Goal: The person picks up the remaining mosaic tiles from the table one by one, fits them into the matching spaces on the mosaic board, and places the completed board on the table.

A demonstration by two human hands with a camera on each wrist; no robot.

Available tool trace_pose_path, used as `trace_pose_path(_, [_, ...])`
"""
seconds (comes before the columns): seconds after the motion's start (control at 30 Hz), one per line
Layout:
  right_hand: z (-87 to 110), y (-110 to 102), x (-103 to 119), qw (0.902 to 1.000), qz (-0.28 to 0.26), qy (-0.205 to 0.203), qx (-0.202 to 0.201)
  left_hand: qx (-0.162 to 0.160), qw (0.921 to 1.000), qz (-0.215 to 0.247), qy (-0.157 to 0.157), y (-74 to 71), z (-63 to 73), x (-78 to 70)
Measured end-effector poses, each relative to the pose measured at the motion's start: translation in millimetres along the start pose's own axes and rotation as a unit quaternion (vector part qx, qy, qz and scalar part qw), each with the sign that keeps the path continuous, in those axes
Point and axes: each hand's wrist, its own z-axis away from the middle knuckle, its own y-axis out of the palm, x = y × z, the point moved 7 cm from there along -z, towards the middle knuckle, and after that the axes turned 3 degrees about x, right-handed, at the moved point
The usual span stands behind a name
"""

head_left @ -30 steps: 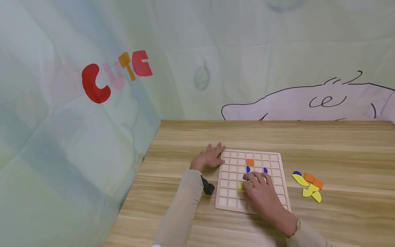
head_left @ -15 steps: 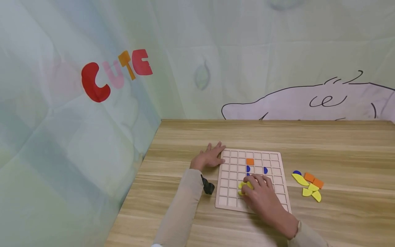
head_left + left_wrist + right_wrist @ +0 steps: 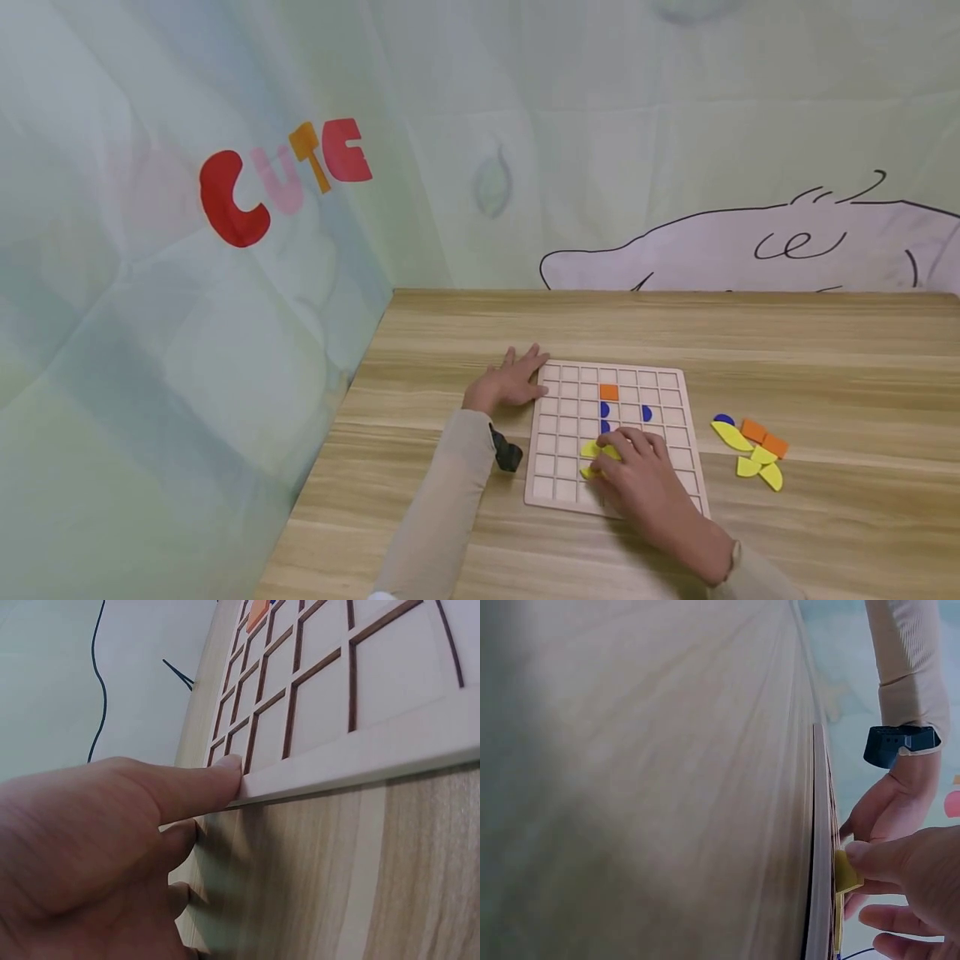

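A pale wooden grid board (image 3: 546,467) lies on the table, its squares framed by raised ridges. My left hand (image 3: 506,386) rests at its far left corner, fingers spread on the tabletop; in the left wrist view the thumb (image 3: 199,787) presses the board's edge. Over the board's near middle, my right hand (image 3: 645,479) pinches a yellow puzzle piece (image 3: 847,871), tilted against the grid, its outline partly hidden by the thumb. Another yellow piece (image 3: 590,449) lies by the fingertips. Farther up sit an orange square (image 3: 609,392) and several blue half-round pieces (image 3: 647,413).
Right of the board lie loose pieces: orange squares (image 3: 776,446), a yellow leaf shape (image 3: 731,436), a blue half-round (image 3: 723,419) and yellow rounded pieces (image 3: 771,476). A black wrist device (image 3: 507,452) is strapped on the left wrist. A fabric wall (image 3: 480,100) stands behind the wooden table (image 3: 435,333).
My right fingers have shifted slightly toward the near side of the board, uncovering more of a blue half-round and the yellow pieces. My left hand stays in place.
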Motion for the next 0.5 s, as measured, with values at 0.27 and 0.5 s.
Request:
trace_pose_path(0.27, [-1.0,-0.7,-0.8,0.9997,-0.012,0.008,0.018,0.001,1.0000,0.002,-0.002,-1.5,1.3,-1.9])
trace_pose_path(0.5, [-4.7,2.9,-3.1,0.9995,-0.011,0.023,0.017,0.004,1.0000,-0.001,-0.004,-1.4,1.0,-1.7])
